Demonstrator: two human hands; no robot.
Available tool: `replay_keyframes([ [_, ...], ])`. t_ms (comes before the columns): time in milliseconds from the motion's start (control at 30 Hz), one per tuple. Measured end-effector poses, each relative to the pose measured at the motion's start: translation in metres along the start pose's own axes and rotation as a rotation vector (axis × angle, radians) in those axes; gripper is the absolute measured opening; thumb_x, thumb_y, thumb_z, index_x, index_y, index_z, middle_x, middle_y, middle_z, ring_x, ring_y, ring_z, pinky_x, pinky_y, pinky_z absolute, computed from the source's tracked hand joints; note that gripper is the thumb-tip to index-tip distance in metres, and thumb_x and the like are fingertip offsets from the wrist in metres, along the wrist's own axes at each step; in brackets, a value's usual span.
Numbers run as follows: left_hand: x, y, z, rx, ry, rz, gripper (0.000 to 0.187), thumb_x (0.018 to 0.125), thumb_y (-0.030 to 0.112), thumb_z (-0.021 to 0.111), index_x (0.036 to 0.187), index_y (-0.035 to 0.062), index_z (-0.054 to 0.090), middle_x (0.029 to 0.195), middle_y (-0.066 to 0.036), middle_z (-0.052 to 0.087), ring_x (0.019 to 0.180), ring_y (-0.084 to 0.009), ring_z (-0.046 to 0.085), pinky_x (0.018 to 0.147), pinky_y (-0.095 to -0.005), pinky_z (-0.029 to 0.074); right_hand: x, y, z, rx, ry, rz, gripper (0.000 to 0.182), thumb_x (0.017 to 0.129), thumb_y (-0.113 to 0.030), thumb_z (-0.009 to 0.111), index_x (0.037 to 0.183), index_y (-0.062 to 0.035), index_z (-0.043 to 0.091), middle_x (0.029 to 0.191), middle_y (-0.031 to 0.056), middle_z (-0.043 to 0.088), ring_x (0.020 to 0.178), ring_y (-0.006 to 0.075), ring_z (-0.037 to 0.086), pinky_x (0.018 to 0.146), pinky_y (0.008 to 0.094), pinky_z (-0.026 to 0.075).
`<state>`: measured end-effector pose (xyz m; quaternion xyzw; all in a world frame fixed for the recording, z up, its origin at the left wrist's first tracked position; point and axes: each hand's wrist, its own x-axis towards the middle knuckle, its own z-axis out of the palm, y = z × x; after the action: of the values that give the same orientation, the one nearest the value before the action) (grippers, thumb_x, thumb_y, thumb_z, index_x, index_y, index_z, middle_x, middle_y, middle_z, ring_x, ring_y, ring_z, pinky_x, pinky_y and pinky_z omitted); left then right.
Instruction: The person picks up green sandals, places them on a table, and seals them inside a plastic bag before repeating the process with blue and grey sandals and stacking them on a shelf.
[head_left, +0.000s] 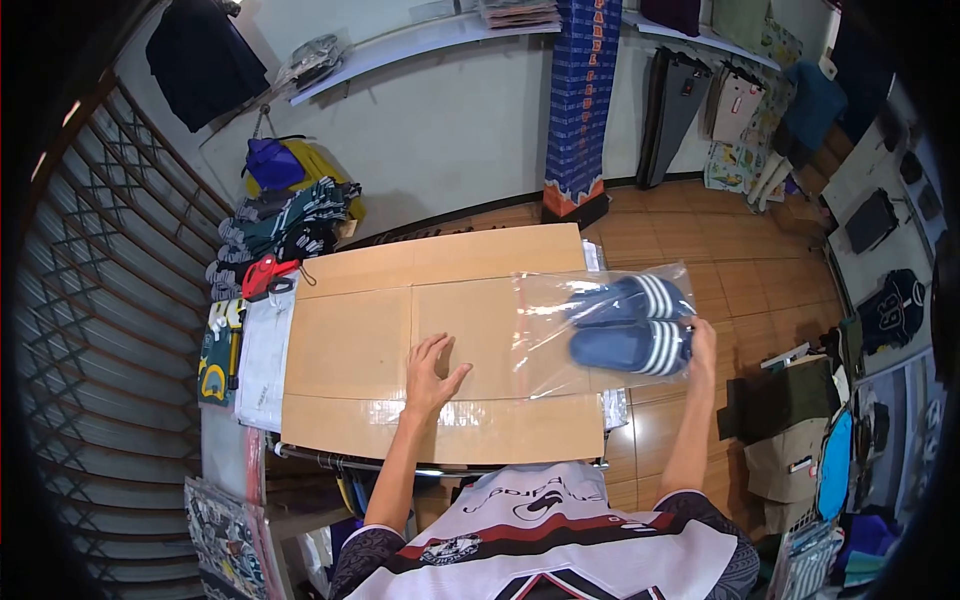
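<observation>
My right grip [703, 350] is closed on the right end of a clear plastic bag [540, 345], the fingers curled by the straps of the slippers inside. The pair of navy slippers [622, 347] lies just left of that grip, one beside the other, each strap crossed by white stripes; I can read no brand on them. The bag's left part spreads over the cardboard sheet [345, 340], and the slippers reach past its right edge. My left grip [432, 375] holds nothing, thumb and fingers spread above the cardboard, well apart from the slippers. Nearer me, my shirt [560, 530] carries dark script, upside down and only partly legible. Left of the cardboard are a red tape dispenser [268, 275] and a white packet [262, 380] with print too faint to read. Beyond, orange letters run down a blue pillar [580, 110]; "PAREL" shows near the top, the rest being unclear.
</observation>
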<state>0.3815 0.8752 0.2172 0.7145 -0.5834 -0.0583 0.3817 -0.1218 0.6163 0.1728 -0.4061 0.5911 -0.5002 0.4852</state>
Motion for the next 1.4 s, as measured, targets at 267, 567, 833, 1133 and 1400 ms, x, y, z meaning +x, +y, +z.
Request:
replay_keyframes([
  [267,0.003,0.003,0.004,-0.027,0.029,-0.023,0.055,0.074,0.030,0.087,0.120,0.0051,0.071,0.130,-0.013,0.065,0.124,-0.0340,0.055,0.108,-0.0467,0.042,0.000,-0.083,-0.151,-0.103,0.297,-0.291,0.025,0.103,-0.018,0.053,0.086,-0.0047,0.066,0.084,0.0007,0.065,0.081,0.0113,0.055,0.079,0.0294,0.043],
  [567,0.011,0.012,0.026,-0.202,0.003,-0.112,0.062,0.079,0.023,0.086,0.134,0.0030,0.063,0.132,-0.016,0.064,0.124,-0.0333,0.057,0.107,-0.0453,0.044,-0.081,-0.184,-0.192,0.153,0.412,-0.300,0.019,0.103,-0.021,0.058,0.099,-0.0052,0.069,0.091,-0.0030,0.062,0.087,0.0093,0.058,0.080,0.0275,0.046],
  [833,-0.008,0.054,0.037,-1.015,-0.172,-0.387,0.062,0.103,0.040,0.062,0.149,0.0016,0.047,0.137,-0.020,0.061,0.118,-0.0258,0.065,0.097,-0.0363,0.055,-0.067,-0.164,-0.061,0.203,-0.106,-0.102,0.017,0.100,-0.017,0.058,0.091,-0.0065,0.068,0.088,0.0010,0.067,0.083,0.0117,0.061,0.079,0.0284,0.049],
  [1133,-0.091,0.027,0.001,-0.959,0.204,-0.782,0.046,0.103,0.030,0.065,0.136,-0.0019,0.058,0.099,-0.009,0.070,0.078,-0.0095,0.064,0.066,-0.0242,0.054,-0.019,-0.081,0.167,-0.159,-0.778,0.081,0.019,0.099,-0.017,0.058,0.089,-0.0053,0.068,0.084,-0.0014,0.064,0.079,0.0086,0.056,0.074,0.0250,0.045],
  [1400,-0.161,0.015,-0.021,-0.786,0.307,-0.861,0.028,0.098,0.012,0.070,0.118,-0.0062,0.066,0.094,-0.009,0.072,0.082,-0.0125,0.068,0.074,-0.0301,0.062,0.009,-0.034,0.305,-0.616,-0.839,-0.508,0.022,0.096,-0.020,0.062,0.097,0.0006,0.070,0.093,0.0151,0.073,0.083,0.0222,0.069,0.077,0.0354,0.053],
])
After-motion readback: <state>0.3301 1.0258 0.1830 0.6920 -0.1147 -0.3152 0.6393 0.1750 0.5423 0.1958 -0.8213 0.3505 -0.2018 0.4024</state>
